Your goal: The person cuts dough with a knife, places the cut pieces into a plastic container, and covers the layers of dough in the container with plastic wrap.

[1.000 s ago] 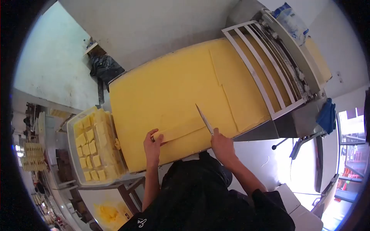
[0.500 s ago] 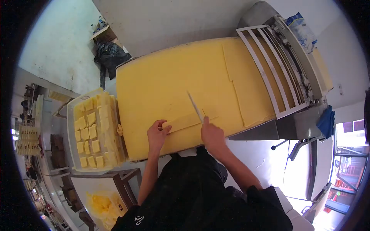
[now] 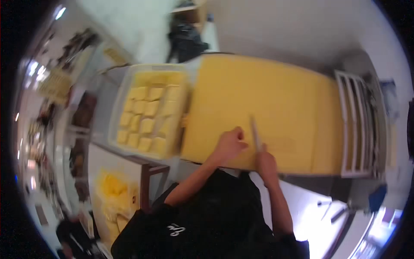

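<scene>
A wide sheet of yellow dough (image 3: 267,90) covers the work surface in front of me. My right hand (image 3: 266,166) is closed round the handle of a knife (image 3: 255,134), low over the near part of the sheet. The blade points away from me and slightly left. Left of the knife, my left hand (image 3: 229,147) is over the near edge of the dough with its fingers curled in. Motion blur and the hand itself hide whatever may be in those fingers.
A clear plastic tub (image 3: 185,86) with several rows of dough pieces (image 3: 148,110) stands left of the sheet. At the right end is a machine with a slatted metal guard (image 3: 348,125). A side table (image 3: 97,172) holds a yellow bag (image 3: 114,190). Another person (image 3: 73,237) is at lower left.
The view has swung left, so the tub and dough sit further right. My left hand, earlier fingering a cut dough strip, is now more curled and nearer the knife.
</scene>
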### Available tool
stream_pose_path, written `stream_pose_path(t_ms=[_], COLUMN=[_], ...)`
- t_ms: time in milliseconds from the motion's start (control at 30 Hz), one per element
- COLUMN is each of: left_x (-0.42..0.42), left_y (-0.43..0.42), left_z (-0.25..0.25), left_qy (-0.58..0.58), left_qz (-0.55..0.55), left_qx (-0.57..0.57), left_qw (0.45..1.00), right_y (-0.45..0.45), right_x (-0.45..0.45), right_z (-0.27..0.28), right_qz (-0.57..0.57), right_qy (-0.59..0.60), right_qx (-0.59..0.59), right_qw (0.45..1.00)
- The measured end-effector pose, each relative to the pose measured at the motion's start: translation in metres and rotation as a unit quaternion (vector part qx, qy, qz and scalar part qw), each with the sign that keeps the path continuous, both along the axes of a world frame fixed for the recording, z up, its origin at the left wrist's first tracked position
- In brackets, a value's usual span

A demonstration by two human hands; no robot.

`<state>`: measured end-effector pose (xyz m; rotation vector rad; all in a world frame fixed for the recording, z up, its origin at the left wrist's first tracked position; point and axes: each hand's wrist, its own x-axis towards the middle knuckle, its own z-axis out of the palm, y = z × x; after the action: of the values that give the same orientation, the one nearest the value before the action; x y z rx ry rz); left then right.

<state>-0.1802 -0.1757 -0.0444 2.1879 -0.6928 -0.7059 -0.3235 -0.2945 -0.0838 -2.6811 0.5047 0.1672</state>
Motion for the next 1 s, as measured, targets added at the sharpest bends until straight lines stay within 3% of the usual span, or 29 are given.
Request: stream_pose_path(t_ms=[33, 100, 167, 200, 233, 267, 367, 467, 500, 600, 633, 733, 867, 1000], left_x=[0.02, 0.046, 0.102, 0.148, 0.189, 0.237, 0.323, 0.333, 0.329, 0.309, 0.309, 0.324, 0.317, 0.313], left_y=[0.019, 0.052, 0.096, 0.121, 0.141, 0.165, 0.207, 0.21, 0.206, 0.193, 0.194, 0.213, 0.203, 0.206], left_z=[0.016, 0.046, 0.089, 0.07, 0.083, 0.063, 0.033, 0.031, 0.033, 0.028, 0.021, 0.005, 0.028, 0.024], left_qy=[-0.02, -0.009, -0.095, -0.207, -0.212, -0.346, -0.393, -0.421, -0.42, -0.693, -0.691, -0.53, -0.425, -0.487], left_qz=[0.035, 0.074, 0.138, 0.178, 0.217, 0.248, 0.289, 0.264, 0.266, 0.197, 0.194, 0.199, 0.22, 0.13], left_qx=[0.005, -0.199, -0.123, -0.132, -0.066, -0.101, -0.029, 0.207, 0.203, 0.224, 0.223, 0.244, 0.279, 0.394], left_qw=[0.999, 0.977, 0.978, 0.953, 0.95, 0.899, 0.872, 0.843, 0.843, 0.656, 0.66, 0.787, 0.833, 0.768], right_y=[-0.007, 0.003, 0.004, 0.003, 0.001, 0.001, 0.002, 0.004, 0.003, 0.006, 0.007, 0.004, 0.003, 0.005], right_x=[-0.002, -0.001, -0.003, -0.003, -0.002, -0.001, 0.003, 0.004, 0.006, 0.004, -0.001, 0.004, 0.004, 0.007], right_z=[-0.012, 0.009, 0.003, 0.001, 0.001, 0.003, 0.01, 0.017, 0.017, 0.011, 0.011, 0.012, 0.011, 0.022], right_qz=[0.038, -0.134, -0.121, -0.125, -0.122, -0.12, -0.123, -0.127, -0.128, -0.15, -0.153, -0.146, -0.128, -0.14], right_qy=[0.036, 0.016, -0.009, -0.035, -0.04, -0.021, 0.006, 0.02, 0.019, 0.002, 0.007, -0.002, 0.005, 0.011], right_qx=[-0.02, 0.077, 0.062, 0.046, 0.044, 0.049, 0.056, 0.054, 0.05, 0.052, 0.051, 0.058, 0.029, 0.051], right_qw=[0.998, 0.988, 0.991, 0.99, 0.991, 0.991, 0.991, 0.99, 0.99, 0.987, 0.987, 0.988, 0.991, 0.989])
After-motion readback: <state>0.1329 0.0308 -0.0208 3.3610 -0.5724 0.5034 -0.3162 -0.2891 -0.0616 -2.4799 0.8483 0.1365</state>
